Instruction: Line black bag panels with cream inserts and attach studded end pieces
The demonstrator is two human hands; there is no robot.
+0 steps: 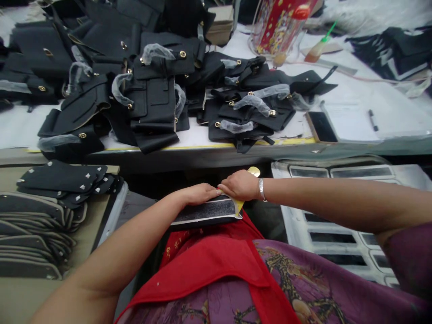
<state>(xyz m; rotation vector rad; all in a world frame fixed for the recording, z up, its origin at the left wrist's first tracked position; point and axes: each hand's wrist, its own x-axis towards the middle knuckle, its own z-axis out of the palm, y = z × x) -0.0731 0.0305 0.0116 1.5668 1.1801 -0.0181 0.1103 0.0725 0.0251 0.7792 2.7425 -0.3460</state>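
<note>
A flat black leather piece (205,212) lay across the person's lap, over a red apron (216,265), just below the near edge of the worktable (202,155). The left hand (197,194) rested flat on its upper edge, fingers stretched out and pressing down, not closed around anything. The right hand (240,185) met it fingertip to fingertip at the piece's right end, fingers curled down on a yellow sheet (239,204) that stuck out from under that corner; whether it pinched the sheet or only pressed on it could not be told. A silver bracelet (261,189) circled the right wrist, and a gold-coloured round piece (254,171) showed just behind the right hand.

On the worktable, heaps of black leather bag parts (151,99) with gold studs and clear plastic wrapping filled the left and middle. Near the front edge to the right lay a dark phone (322,127), and farther right a pen (372,119) on white paper. A red patterned bag (281,24) stood at the far edge. At the person's left, a side table (20,294) carried stacked black flaps (64,177) with metal studs.
</note>
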